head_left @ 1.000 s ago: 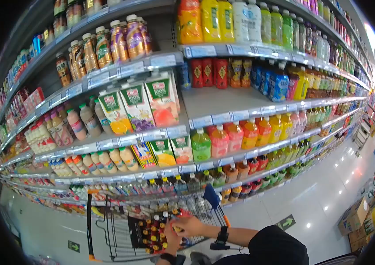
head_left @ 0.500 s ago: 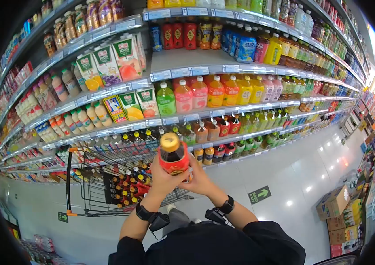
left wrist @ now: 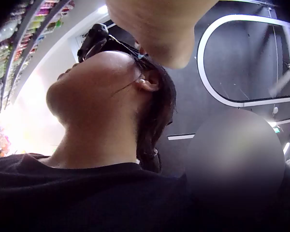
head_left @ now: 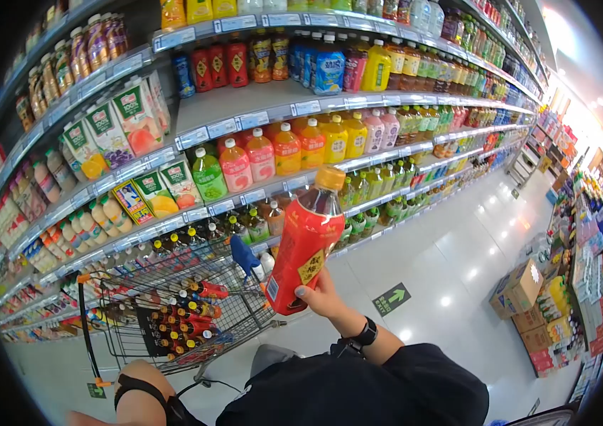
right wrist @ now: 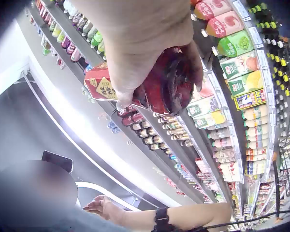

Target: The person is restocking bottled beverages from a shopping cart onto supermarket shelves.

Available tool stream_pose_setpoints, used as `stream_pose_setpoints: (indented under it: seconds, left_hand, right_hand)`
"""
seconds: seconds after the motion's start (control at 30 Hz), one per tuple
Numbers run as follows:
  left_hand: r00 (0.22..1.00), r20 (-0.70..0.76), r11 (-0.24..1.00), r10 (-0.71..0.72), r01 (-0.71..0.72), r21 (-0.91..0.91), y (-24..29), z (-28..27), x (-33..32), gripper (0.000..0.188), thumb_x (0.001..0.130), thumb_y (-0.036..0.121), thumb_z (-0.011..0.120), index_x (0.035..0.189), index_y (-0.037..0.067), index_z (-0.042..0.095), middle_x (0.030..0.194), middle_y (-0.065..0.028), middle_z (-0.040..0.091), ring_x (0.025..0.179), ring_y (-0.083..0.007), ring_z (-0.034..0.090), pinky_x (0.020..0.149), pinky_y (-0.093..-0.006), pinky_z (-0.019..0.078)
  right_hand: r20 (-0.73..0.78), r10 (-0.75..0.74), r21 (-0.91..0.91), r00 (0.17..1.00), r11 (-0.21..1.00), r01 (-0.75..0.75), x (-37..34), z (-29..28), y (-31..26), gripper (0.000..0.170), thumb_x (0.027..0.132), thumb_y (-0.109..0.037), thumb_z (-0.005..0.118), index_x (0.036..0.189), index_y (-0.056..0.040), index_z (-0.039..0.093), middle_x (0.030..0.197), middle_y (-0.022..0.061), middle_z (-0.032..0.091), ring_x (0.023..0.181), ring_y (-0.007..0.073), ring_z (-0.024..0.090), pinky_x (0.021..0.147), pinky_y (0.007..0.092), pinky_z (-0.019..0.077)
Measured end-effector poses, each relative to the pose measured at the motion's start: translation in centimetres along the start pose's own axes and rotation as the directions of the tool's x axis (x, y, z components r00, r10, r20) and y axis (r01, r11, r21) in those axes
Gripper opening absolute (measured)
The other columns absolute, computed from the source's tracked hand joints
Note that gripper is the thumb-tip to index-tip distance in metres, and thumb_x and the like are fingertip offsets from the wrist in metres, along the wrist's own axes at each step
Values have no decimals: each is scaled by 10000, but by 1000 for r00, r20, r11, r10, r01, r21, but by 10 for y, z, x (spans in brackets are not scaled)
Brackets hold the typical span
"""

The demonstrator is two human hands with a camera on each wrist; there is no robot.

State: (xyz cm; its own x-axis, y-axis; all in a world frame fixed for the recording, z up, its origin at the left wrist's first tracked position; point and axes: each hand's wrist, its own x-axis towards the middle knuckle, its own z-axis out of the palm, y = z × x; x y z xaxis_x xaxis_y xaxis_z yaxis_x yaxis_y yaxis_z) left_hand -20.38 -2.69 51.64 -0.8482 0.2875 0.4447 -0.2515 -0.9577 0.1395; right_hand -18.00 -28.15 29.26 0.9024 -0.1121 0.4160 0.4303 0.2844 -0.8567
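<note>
My right hand [head_left: 324,297] grips a red-labelled drink bottle [head_left: 301,238] low down near its base. The bottle leans to the right, with its yellow cap up, in front of the shelves. In the right wrist view, the fingers of that hand [right wrist: 147,53] wrap around the dark base of the bottle [right wrist: 159,87]. My left hand [right wrist: 105,209] is raised near my body, away from the bottle, its fingers loosely extended and holding nothing. Only a blurred bit of it shows at the lower left edge of the head view.
A wire shopping cart [head_left: 122,334] stands ahead to the left, with several dark bottles [head_left: 184,326] inside and a blue piece [head_left: 245,254] on its rim. Long drink shelves [head_left: 245,106] run behind it. Cardboard boxes [head_left: 518,287] are stacked across the tiled aisle [head_left: 429,284].
The bottle has come up from by the cart to in front of the shelves. Both hands held it half a second ago; the left hand has let go and moved down left. The view has turned right.
</note>
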Motion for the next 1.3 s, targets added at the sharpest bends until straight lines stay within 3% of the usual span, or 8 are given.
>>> stream_pose_setpoints:
  seconds: [0.17,0.63,0.77,0.83,0.87,0.93,0.97,1.3]
  left_hand:
    - [978,53,727,200,-112,-678,-1,3,-10,298,858,192,508,1059,-28,525,990,-144,570,1011,-247,498,964,-411,333]
    - [985,-26,580,172,-123,-806,-31,2,-8,346,863,278,527,1060,-6,517,1021,-81,573,972,-219,517,909,-399,374]
    - [996,-14,648,-91,48,-760,-45,-6,-1,361,865,303,533,1060,0,515,1029,-63,574,960,-211,523,893,-396,386]
    - [763,628,377,-152,632,-677,-58,-21,-41,474,842,316,554,1200,28,437,1158,-122,503,1065,-229,478,925,-378,372]
    - [411,905,416,-113,847,-332,-70,-39,-78,522,828,325,552,1244,52,393,1222,-100,460,1115,-215,439,932,-373,351]
    - [-250,968,-18,7,968,250,-48,-20,-109,650,796,388,566,1309,69,325,1276,-79,428,1155,-219,418,942,-373,332]
    - [-405,902,19,146,913,407,-46,-19,-128,770,723,376,645,1314,44,282,1264,-113,420,1149,-217,416,908,-353,348]
    - [-635,744,-4,209,760,650,-47,-55,-149,592,628,92,757,1146,10,482,1086,-76,562,1012,-155,530,896,-305,396]
  right_hand:
    - [49,-18,-8,999,1000,19,12,9,-4,628,770,-270,667,1241,-8,343,1129,72,511,1036,151,488,892,325,403]
    - [132,1,-34,991,999,4,46,45,-9,668,766,-212,679,1285,-14,309,1172,79,484,1078,148,459,916,328,389]
    - [225,45,-36,973,999,-38,71,64,-26,658,775,-182,668,1285,3,295,1136,80,506,1034,136,481,887,304,412]
    - [231,12,-114,973,993,14,78,79,-34,646,770,-178,664,1273,9,303,1103,88,532,998,139,509,852,302,435]
    - [231,2,-126,973,992,28,79,84,-33,652,759,-195,675,1265,10,318,1095,93,539,993,143,516,845,304,437]
    - [246,1,-175,969,984,44,78,94,-31,660,739,-223,692,1249,12,344,1079,105,553,976,154,532,831,309,443]
    - [263,10,-207,965,977,46,76,96,-31,663,730,-234,700,1241,13,356,1071,112,560,964,160,543,825,312,445]
    - [264,38,-378,964,924,67,59,118,-24,630,675,-253,737,1174,-10,437,1012,114,594,905,200,599,785,320,461]
